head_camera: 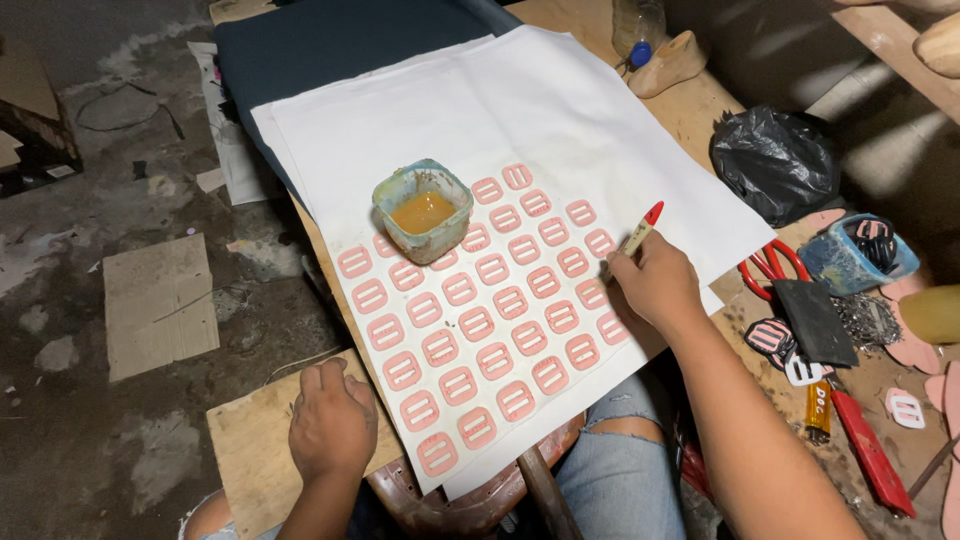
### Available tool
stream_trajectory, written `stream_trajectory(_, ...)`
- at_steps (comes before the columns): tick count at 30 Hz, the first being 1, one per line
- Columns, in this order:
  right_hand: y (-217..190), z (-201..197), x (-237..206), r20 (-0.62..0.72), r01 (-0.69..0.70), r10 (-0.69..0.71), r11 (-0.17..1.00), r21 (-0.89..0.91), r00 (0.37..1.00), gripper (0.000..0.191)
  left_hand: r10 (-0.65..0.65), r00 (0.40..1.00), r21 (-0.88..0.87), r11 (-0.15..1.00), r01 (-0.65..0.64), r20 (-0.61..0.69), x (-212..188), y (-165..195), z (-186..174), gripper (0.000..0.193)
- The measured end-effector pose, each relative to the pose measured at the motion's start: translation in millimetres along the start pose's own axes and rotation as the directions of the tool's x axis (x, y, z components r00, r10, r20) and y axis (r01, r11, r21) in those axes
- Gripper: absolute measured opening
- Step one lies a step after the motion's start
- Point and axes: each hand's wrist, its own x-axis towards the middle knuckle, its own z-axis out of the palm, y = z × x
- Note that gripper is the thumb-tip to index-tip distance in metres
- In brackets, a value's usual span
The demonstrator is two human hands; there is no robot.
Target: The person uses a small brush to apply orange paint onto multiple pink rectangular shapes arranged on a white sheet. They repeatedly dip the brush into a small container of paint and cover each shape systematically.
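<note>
I am looking down at a wooden table [700,110] that is running out of frame at the top and right, so I cannot make out its full outline. A big white sheet [520,110] is lying across it, overlapping a dark blue cloth [330,40] at twelve o'clock, which is mostly covered and cut off by the top edge. On the sheet's near half, rows of pink buckle pieces [480,325] are sitting in a slanted grid; a few at ten o'clock are disappearing under a square tub [423,210] that is holding orange-brown liquid. At three o'clock a black plastic bag [775,160] is lying crumpled, its contents hidden. Below it, red scissors [770,265] are showing only their handles, the blades lying under a dark flat piece.

My right hand [655,285] is resting at the grid's three o'clock edge, fingers curled closed around a brush [640,232] with a red tip on its upper end; the bristle end is hidden behind the hand, so I cannot tell whether it is touching a buckle piece. My left hand [332,420] is lying at seven o'clock on a bare wooden board [250,450], fingers bent under in a loose fist, holding nothing I can see, just beside the sheet's edge.
</note>
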Motion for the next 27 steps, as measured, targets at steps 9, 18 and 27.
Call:
stream_trajectory(9, -9.0, 4.3, -24.5, 0.133, 0.144, -0.175, 0.966, 0.215, 0.976, 0.032, 0.018, 0.999, -0.017, 1.000, -0.019, -0.027, -0.6, -4.4, 2.2, 0.032)
stream_trajectory(18, 7.2, 0.0, -20.1, 0.007, 0.146, -0.148, 0.982, 0.120, 0.989, 0.032, 0.024, 0.999, -0.005, 1.000, -0.024, -0.022, 1.6, -5.8, 8.5, 0.031)
stream_trajectory(27, 3.3, 10.3, -40.8, -0.034, 0.317, -0.316, 0.947, 0.040, 0.948, 0.024, 0.015, 1.000, 0.004, 1.000, -0.015, -0.014, 0.3, 1.1, 5.5, 0.032)
